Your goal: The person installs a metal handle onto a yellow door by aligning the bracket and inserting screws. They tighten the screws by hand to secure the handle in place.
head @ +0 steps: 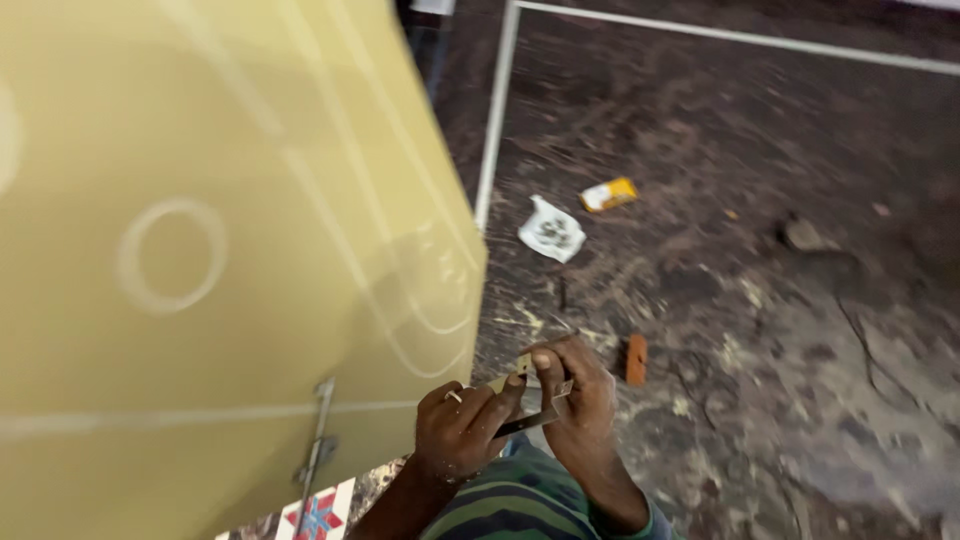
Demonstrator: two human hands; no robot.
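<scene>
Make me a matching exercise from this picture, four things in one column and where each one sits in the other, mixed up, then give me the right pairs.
Things:
1. small metal bracket
2. yellow packet
3. crumpled white wrapper
4. orange block

Places:
A. on the floor just right of the hands
B. held between the left hand and right hand
C. farthest up the floor, near the white line
D. on the floor beside the yellow-green panel edge, below the packet

Pairs: 1-B, 2-C, 3-D, 4-A
</scene>
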